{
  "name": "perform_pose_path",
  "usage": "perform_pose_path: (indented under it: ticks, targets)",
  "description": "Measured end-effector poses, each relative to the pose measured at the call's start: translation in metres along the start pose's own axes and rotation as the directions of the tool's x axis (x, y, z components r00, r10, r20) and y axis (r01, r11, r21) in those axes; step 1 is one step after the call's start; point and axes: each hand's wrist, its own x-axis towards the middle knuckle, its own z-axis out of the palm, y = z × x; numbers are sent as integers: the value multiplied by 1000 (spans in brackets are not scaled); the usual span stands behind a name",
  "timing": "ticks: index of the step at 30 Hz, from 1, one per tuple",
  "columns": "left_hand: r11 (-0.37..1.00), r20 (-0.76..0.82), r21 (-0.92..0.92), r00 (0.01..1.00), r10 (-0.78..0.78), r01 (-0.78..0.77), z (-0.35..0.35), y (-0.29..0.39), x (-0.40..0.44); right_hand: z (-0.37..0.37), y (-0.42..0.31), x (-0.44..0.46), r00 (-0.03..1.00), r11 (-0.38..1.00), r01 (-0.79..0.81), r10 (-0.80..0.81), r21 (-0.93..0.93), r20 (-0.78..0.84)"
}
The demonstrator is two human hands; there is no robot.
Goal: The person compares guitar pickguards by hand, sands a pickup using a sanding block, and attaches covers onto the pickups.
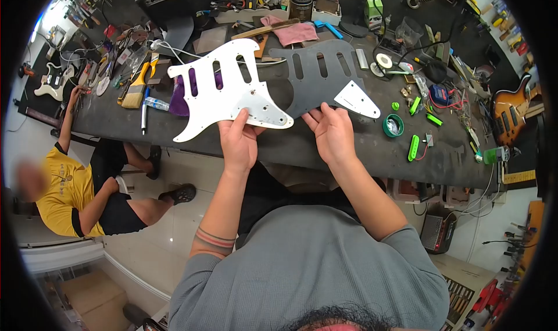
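Observation:
My left hand [238,142] grips the lower edge of a white guitar pickguard [200,107], thumb on top over its silver shielded corner. The pickguard has three pickup slots and small screw holes, and is held above the bench. Beside it, my right hand [332,132] pinches the lower edge of a dark grey pickguard [317,86] of similar shape. A white triangular patch [357,100] covers that one's right corner. Fingers of both hands are partly hidden beneath the pickguards.
A green round container [393,125], bright green pickup pieces [414,148] and a blue device [440,95] lie to the right. Brushes [136,86] and a pen [144,117] are at left. A sunburst guitar [511,116] stands far right. A person in a yellow shirt [70,185] sits left.

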Motion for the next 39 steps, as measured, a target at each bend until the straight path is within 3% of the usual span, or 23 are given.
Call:
perform_pose_path:
  ticks: [15,24,39]
  targets:
    - [996,115,-38,990,79,-75,2,12,45,-3,19,57,996,993,-4,-6,114,86]
    - [996,10,-41,997,76,-75,-10,-6,42,-4,20,49,992,974,-56,29,221,124]
    - [998,18,-7,998,60,-60,-15,-15,34,-4,20,50,993,960,-99,77,261,94]
